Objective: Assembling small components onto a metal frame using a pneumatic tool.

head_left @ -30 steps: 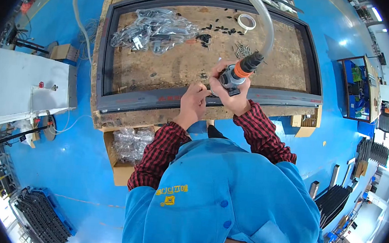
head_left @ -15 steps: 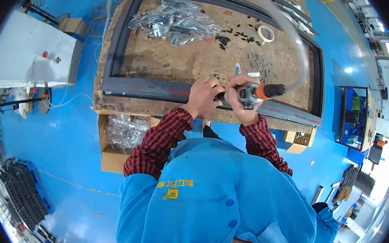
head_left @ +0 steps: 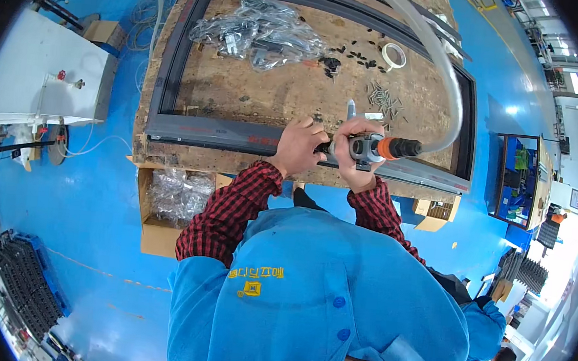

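My right hand grips a pneumatic screwdriver with an orange collar and a black end. A clear air hose loops up from that end. My left hand is closed on the near rail of a dark grey frame, right at the tool's front end. Something small and dark shows at its fingertips, too covered to name. The frame lies flat on a worn wooden workbench. Beyond my right hand are a marker-like stick and a small white piece.
Inside the frame lie clear plastic bags, black plastic pieces, a tape roll and loose screws. An open carton with plastic bags stands below the bench's near edge. Another person is at lower right.
The whole view has shifted slightly. My hands and the screwdriver stay at nearly the same spot on the frame's near rail.
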A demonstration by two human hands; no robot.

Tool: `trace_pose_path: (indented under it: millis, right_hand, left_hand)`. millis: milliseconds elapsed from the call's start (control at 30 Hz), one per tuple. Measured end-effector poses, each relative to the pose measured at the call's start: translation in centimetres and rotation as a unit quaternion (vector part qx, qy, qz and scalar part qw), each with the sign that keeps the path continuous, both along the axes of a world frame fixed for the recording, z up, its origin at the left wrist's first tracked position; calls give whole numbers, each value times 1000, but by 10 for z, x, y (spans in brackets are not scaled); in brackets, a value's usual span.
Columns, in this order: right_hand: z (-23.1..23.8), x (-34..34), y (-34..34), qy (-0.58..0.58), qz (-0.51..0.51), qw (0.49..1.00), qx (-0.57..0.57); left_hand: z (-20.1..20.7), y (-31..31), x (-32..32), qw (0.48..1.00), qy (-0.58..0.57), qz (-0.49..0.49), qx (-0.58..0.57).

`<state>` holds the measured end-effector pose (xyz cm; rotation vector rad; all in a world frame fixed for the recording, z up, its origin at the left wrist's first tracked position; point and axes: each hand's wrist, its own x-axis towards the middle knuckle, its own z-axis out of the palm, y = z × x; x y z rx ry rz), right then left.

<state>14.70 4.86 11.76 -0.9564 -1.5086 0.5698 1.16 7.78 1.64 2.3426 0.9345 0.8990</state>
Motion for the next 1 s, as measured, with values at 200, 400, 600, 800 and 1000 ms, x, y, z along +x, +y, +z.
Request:
trace_pose_path:
  millis: [200, 400, 600, 800, 1000]
  right_hand:
    - [-11, 2, 2, 100, 17, 995, 11]
    - [-15, 5, 1, 104, 29, 994, 8]
    - [-11, 0, 0, 93, 25, 995, 0]
    - [-10, 0, -2, 102, 0, 995, -18]
    - [-9, 0, -5, 68, -6, 998, 9]
  left_hand:
    - [-3, 1, 0, 999, -33, -9, 7]
    - [-6, 1, 0, 999, -33, -3, 26]
    - [-9, -1, 0, 999, -34, 2, 37]
    - [-8, -1, 0, 999, -35, -3, 36]
    - [-7, -1, 0, 999, -15, -10, 28]
